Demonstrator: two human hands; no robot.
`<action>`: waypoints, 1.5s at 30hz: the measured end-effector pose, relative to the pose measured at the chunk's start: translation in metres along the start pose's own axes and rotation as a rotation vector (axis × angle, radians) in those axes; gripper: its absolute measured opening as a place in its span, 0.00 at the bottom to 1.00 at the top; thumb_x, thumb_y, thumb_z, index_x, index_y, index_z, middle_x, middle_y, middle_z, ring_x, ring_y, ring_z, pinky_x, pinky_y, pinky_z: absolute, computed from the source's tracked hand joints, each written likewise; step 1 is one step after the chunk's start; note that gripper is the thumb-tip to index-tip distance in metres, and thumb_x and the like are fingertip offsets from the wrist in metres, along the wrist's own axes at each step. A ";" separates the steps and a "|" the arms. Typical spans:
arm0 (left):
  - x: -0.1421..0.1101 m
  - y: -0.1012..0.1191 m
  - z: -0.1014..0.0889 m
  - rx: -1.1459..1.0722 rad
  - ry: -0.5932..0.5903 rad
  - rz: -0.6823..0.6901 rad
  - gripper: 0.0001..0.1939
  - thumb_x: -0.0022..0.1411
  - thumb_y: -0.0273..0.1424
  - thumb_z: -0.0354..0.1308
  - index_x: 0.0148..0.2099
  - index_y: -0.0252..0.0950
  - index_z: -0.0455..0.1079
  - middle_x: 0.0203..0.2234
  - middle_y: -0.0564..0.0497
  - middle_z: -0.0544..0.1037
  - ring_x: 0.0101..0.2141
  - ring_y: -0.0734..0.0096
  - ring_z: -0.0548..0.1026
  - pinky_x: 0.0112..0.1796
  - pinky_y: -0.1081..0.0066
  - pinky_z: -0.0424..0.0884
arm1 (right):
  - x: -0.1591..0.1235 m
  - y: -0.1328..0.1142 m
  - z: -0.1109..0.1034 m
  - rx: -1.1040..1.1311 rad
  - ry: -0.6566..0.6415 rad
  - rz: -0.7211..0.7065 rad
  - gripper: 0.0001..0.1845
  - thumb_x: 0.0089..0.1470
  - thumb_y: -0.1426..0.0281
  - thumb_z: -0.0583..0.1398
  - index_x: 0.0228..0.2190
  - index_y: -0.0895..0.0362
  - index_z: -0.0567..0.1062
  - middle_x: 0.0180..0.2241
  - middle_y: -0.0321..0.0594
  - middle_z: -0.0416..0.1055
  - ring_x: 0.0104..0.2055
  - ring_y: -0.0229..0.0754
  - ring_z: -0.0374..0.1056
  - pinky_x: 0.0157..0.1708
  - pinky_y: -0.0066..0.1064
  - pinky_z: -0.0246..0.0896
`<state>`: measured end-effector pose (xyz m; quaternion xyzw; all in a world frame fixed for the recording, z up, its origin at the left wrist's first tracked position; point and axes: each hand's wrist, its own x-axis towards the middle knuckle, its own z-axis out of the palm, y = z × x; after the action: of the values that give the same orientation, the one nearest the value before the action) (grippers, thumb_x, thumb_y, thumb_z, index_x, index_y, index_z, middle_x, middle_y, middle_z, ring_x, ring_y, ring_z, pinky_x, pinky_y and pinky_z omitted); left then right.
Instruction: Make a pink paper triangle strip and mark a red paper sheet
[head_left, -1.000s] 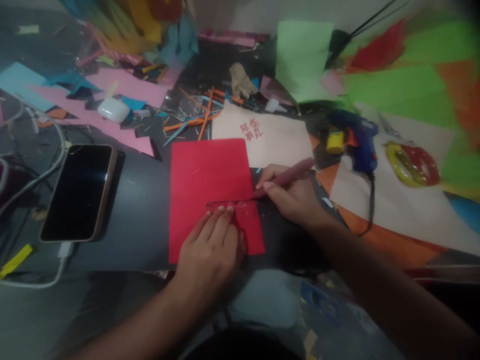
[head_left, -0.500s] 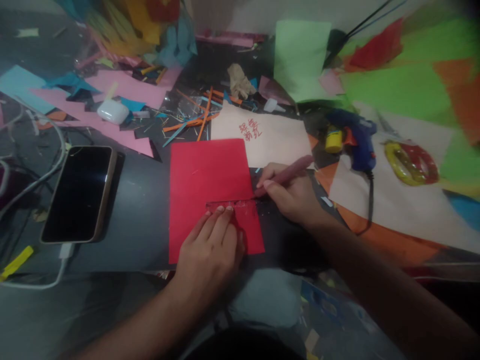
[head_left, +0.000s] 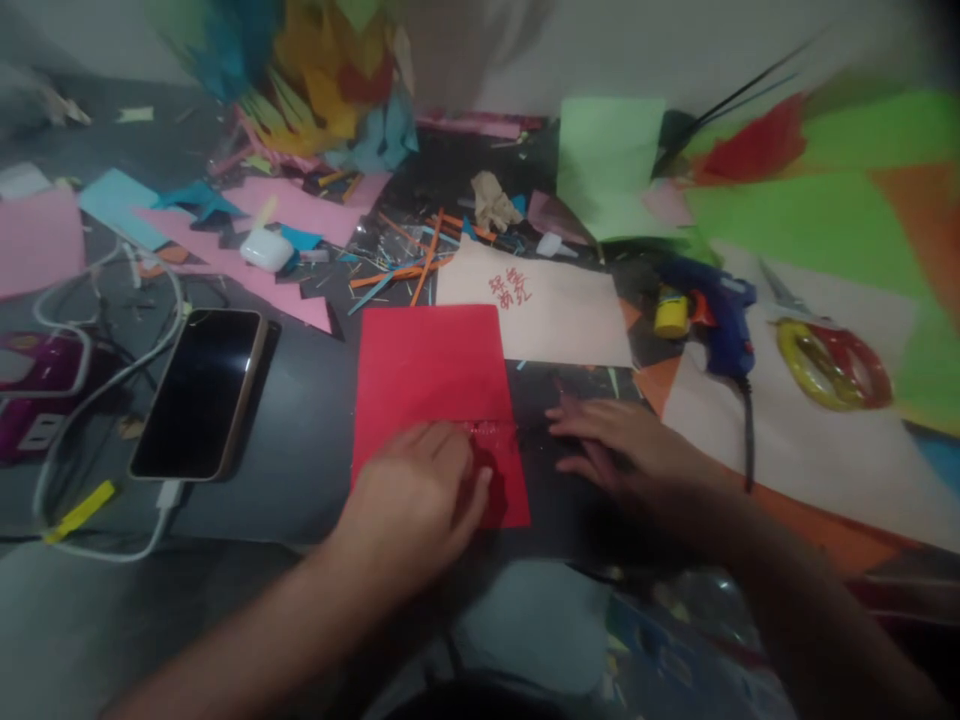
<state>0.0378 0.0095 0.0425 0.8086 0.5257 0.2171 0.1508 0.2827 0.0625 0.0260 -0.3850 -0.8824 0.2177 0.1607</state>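
Observation:
A red sheet of paper (head_left: 431, 360) lies flat at the table's front edge. Across its lower part is a clear ruler (head_left: 484, 428), mostly covered by my left hand (head_left: 412, 490). The fingers of that hand are bent together over the ruler, with the thumb apart on the right. Just right of the sheet, low over the dark table, my right hand (head_left: 637, 450) has a dark reddish pen (head_left: 596, 455) slanting among its fingers. Its tip cannot be made out in the blur.
A phone (head_left: 199, 395) on a white cable lies left. Behind the sheet is cream paper (head_left: 559, 315) with red writing. To the right are a blue glue gun (head_left: 724, 310), a yellow pot (head_left: 671, 312) and scissors (head_left: 832, 365). Coloured paper scraps (head_left: 240, 260) lie around.
My right hand has moved down and right, away from the ruler's edge, and the pen has turned in its fingers. My left hand's fingers have bent and shifted left on the ruler. The view has tilted up.

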 end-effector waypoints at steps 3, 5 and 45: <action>0.013 -0.021 -0.016 -0.123 -0.040 0.003 0.07 0.61 0.33 0.48 0.32 0.37 0.60 0.35 0.46 0.75 0.40 0.64 0.74 0.35 0.66 0.72 | -0.004 0.005 -0.001 0.031 -0.016 0.013 0.13 0.49 0.65 0.62 0.39 0.52 0.71 0.38 0.42 0.72 0.40 0.45 0.68 0.39 0.38 0.65; 0.018 -0.038 -0.022 -0.143 -0.040 0.029 0.03 0.62 0.31 0.46 0.37 0.37 0.58 0.43 0.43 0.73 0.45 0.63 0.72 0.40 0.64 0.71 | -0.006 0.004 -0.014 0.055 -0.033 0.038 0.14 0.48 0.64 0.62 0.39 0.51 0.69 0.37 0.42 0.72 0.37 0.44 0.69 0.34 0.35 0.66; -0.010 0.015 0.016 0.098 0.170 0.236 0.05 0.55 0.21 0.51 0.29 0.32 0.62 0.37 0.44 0.78 0.40 0.62 0.76 0.40 0.63 0.74 | -0.048 -0.024 0.000 -0.108 0.137 -0.030 0.12 0.52 0.74 0.58 0.40 0.56 0.66 0.39 0.46 0.69 0.40 0.43 0.69 0.34 0.32 0.69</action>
<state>0.0545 -0.0058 0.0343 0.8499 0.4478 0.2748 0.0396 0.2995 0.0121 0.0321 -0.3937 -0.8854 0.1404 0.2031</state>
